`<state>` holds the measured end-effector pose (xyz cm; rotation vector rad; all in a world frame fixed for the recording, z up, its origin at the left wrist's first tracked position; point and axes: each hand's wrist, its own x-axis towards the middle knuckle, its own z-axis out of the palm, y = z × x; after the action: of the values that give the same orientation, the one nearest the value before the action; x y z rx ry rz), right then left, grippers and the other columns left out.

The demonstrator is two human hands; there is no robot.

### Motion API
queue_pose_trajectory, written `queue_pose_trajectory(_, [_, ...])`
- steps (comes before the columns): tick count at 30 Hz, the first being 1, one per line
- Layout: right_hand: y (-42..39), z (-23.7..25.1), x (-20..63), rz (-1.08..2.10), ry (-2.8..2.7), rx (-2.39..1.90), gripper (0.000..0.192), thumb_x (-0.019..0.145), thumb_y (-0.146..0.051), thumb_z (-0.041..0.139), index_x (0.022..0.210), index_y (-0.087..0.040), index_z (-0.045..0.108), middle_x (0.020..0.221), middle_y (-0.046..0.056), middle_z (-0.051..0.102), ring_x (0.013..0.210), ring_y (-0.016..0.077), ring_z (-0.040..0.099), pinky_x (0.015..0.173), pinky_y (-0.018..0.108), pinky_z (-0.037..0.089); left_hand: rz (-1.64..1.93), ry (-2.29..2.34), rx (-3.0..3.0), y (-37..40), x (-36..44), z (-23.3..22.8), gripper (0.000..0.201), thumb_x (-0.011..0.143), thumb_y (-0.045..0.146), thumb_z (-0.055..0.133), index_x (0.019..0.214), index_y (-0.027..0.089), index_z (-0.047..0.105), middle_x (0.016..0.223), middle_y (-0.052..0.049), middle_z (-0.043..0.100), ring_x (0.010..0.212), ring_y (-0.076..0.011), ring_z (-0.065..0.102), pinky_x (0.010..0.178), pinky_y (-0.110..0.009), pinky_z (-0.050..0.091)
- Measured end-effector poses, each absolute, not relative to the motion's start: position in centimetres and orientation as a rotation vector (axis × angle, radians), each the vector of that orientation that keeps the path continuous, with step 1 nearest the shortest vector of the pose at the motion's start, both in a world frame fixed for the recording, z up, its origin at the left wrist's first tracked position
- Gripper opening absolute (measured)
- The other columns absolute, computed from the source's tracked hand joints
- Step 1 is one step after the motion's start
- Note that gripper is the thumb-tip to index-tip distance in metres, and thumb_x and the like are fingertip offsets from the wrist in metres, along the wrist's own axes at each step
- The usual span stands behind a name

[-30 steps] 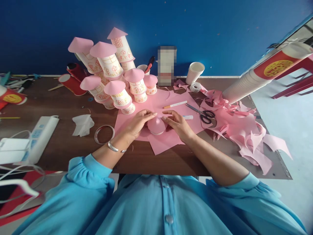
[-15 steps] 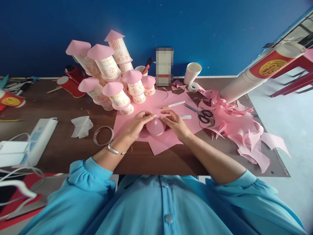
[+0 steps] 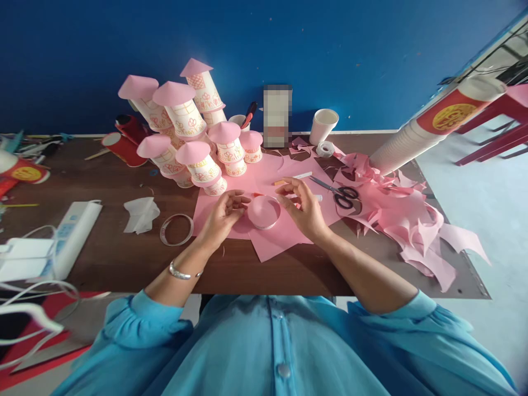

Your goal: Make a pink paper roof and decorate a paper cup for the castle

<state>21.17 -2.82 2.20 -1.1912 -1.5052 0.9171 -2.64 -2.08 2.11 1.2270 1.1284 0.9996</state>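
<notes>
Between my hands stands a short, round paper-cup piece (image 3: 264, 214) with a pale rim and a pink middle, on pink paper sheets (image 3: 268, 248). My left hand (image 3: 225, 215) is just left of it, fingers loosely curled and apart, with nothing visible in them. On the other side, my right hand (image 3: 303, 208) hovers over the paper, thumb and forefinger apart. A small orange tip (image 3: 257, 194) shows behind the round piece; what it belongs to is unclear. Near my right fingers lie a white marker with an orange end (image 3: 304, 175) and a second, partly covered white pen (image 3: 317, 198).
Cup towers with pink cone roofs (image 3: 177, 107) stand back left. Black-handled scissors (image 3: 344, 197) and pink scraps (image 3: 396, 209) lie right, beside a stack of cups (image 3: 412, 146). Leftward are a tape ring (image 3: 176, 230), crumpled tissue (image 3: 141, 214) and a power strip (image 3: 78, 239).
Both hands have drawn apart from the pink cone-shaped top they were touching. A round, pale-rimmed outline now shows there, and the orange tip has come into sight.
</notes>
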Motion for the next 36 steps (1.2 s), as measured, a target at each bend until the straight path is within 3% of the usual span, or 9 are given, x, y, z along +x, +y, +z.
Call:
queue_pose_trajectory(4, [-3.8,3.2,20.1,0.790,-1.691,-1.036,0.057,0.095,-0.035,0.072,0.146,-0.028,0.048,0.135,0.010,0.073,0.130,0.0276,0.067,0.111,0.050,0.053,0.960,1.026,1.442,-2.8,-3.5,2.3,0.061,0.077,0.021,0.077,0.134,0.023,0.054,0.138,-0.014,0.069,0.128,-0.0280,0.064,0.105,-0.046,0.052])
queue_pose_trajectory(9, [-4.3,2.7,19.3,0.647,-1.872,-1.051,0.070,0.095,-0.035,0.074,0.155,-0.028,0.040,0.136,0.010,0.074,0.135,0.0308,0.064,0.114,0.053,0.051,1.000,0.965,1.667,-3.5,-3.4,3.3,0.069,0.085,0.025,0.078,0.146,0.026,0.045,0.153,-0.016,0.059,0.147,-0.0289,0.053,0.120,-0.052,0.044])
queue_pose_trajectory(22, [-4.3,2.3,18.7,0.557,-1.926,-1.078,0.082,0.091,-0.036,0.080,0.159,-0.027,0.035,0.139,0.009,0.073,0.135,0.0326,0.062,0.113,0.055,0.050,1.153,1.104,1.672,-3.6,-3.7,2.0,0.055,0.087,0.028,0.078,0.136,0.025,0.053,0.135,-0.012,0.067,0.129,-0.0257,0.064,0.109,-0.048,0.054])
queue_pose_trajectory(36, [-3.9,2.9,20.0,0.738,-1.757,-1.006,0.081,0.092,-0.025,0.076,0.161,-0.032,0.033,0.142,0.011,0.069,0.139,0.0310,0.062,0.120,0.060,0.046,0.998,1.078,1.829,-3.9,-3.8,1.4,0.049,0.086,0.033,0.082,0.129,0.024,0.059,0.132,-0.011,0.069,0.117,-0.0252,0.069,0.105,-0.047,0.058])
